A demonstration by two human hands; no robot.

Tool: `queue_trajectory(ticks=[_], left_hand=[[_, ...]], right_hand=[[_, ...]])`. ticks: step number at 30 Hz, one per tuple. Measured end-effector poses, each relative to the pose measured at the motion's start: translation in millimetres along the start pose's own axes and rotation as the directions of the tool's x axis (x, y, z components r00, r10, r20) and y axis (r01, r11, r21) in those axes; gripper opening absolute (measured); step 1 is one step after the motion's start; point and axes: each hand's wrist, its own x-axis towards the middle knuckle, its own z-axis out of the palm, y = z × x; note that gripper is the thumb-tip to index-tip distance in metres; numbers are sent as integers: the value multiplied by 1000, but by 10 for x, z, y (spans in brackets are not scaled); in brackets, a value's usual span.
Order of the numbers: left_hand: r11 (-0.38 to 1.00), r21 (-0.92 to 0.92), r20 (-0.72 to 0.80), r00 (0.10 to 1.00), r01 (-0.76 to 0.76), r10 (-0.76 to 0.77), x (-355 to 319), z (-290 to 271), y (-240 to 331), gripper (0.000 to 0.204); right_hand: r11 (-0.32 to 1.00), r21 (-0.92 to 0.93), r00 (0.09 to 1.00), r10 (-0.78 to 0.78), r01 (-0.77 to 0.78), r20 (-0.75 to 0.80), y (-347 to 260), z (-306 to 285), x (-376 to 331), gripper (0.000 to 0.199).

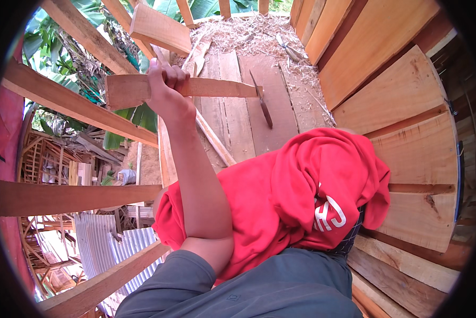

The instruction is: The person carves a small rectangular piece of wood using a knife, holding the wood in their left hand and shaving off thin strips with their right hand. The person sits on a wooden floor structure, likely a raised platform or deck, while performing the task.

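My left hand [169,87], on a bare forearm, is closed around a light-brown length of wood [225,87]. The wood runs crosswise, its broad cut end [127,91] left of the hand and its narrower end to the right. Close by that narrower end, a knife [265,108] with a thin dark blade and brown handle lies on the plank floor [238,114]. Just beyond my hand a squared timber [161,29] juts in. My right hand is not in view.
Slatted wooden railings [79,199] line the left side, board walls [402,122] the right. Wood shavings [238,32] and a metal tool [288,49] lie at the far end. A narrow strip of wood [214,139] rests near the left edge. Corrugated sheets [108,238] lie outside below.
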Motion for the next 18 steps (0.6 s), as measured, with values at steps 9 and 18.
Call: queue_trajectory(ticks=[9,18], left_hand=[[1000,15,-8,1000,-9,9,-3,-2,30,43],[1000,-8,-16,1000,14,-14,0,-5,15,44]], right_hand=[[999,-32,1000,17,-16,16,67,-21,-30,39],[998,-45,999,37,-36,24,125,-28,-48,39]])
